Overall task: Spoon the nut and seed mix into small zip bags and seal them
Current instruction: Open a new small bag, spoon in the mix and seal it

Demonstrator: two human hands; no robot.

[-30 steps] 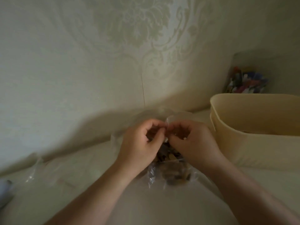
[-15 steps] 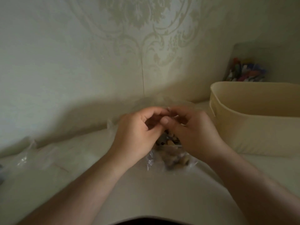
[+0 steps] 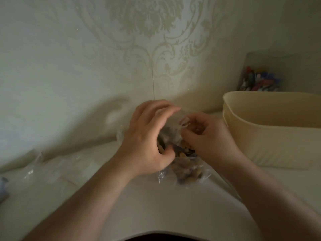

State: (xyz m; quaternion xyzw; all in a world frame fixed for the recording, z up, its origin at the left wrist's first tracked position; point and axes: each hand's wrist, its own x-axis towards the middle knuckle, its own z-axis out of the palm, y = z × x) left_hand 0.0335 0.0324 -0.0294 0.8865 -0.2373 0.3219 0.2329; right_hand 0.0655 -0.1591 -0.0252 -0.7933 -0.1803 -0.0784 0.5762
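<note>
Clear plastic zip bag of nut mix (image 3: 182, 164): your left hand (image 3: 147, 141) and right hand (image 3: 206, 140) pinch its mouth with curled fingers (image 3: 189, 137); an uneven press risks a gap and spillage.

— What is the person wearing on the arms?
— Nothing that shows: both forearms are bare from wrist to frame edge, entering at about 7 and 5 o'clock.
— Rings, watch, bands?
— None visible on the left hand (image 3: 145, 138) or the right hand (image 3: 206, 136). Short, unpainted nails, as far as the dim picture shows.
</note>
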